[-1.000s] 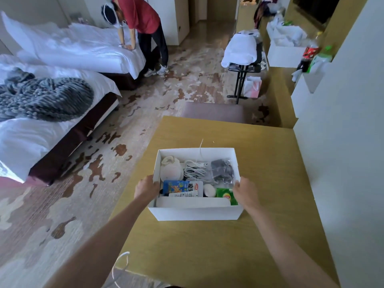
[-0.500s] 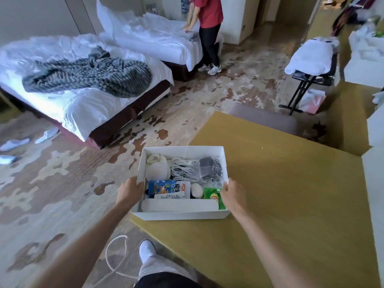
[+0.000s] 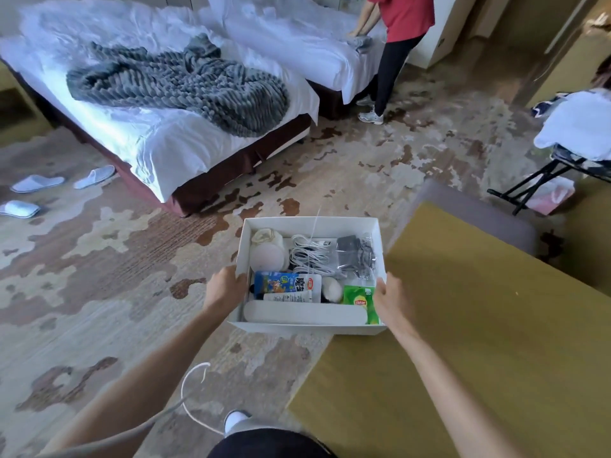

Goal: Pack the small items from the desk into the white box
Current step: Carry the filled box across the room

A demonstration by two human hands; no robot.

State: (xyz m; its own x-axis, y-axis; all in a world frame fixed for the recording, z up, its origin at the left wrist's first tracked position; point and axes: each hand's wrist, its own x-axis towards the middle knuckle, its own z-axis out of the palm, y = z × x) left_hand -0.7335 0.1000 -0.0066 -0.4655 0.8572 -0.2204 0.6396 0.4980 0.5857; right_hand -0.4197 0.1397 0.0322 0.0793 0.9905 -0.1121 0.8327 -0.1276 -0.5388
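left hand (image 3: 224, 287) grips the left wall of the white box (image 3: 310, 328), thumb hooked over the rim. right hand (image 3: 391, 300) grips the right wall the same way. both clamped on the box, carrying it.

box contents, from the near wall out: long white case (image 3: 302, 315) flat along the near wall; blue snack packet (image 3: 286, 285) and white tube (image 3: 287, 297) just behind it; small white round thing (image 3: 331, 289) beside those; green lipton packet (image 3: 360, 303) in the near right corner. far half: round white pouch (image 3: 268, 251) at the far left corner, coiled white cable (image 3: 309, 254) in the middle, clear bag with a dark charger (image 3: 355, 256) at the far right corner. packed close, nothing sticks above the rim.

change: a second ago the box sat flat in the middle of the desk (image 3: 479, 342). half a second ago it was at the desk's left edge. now most of it hangs out past the left edge over the carpet (image 3: 99, 276); only its near right corner overlaps the desktop. the view has swung left toward the bed (image 3: 172, 150) too, so the body is turning with it.

meaning: the visible part of the desk is bare, so packing looks done; this reads as carry-away. destination unclear. risk: open top, loose items, so keep it level. a white cord (image 3: 191, 401) dangles near the foot, possible snag.
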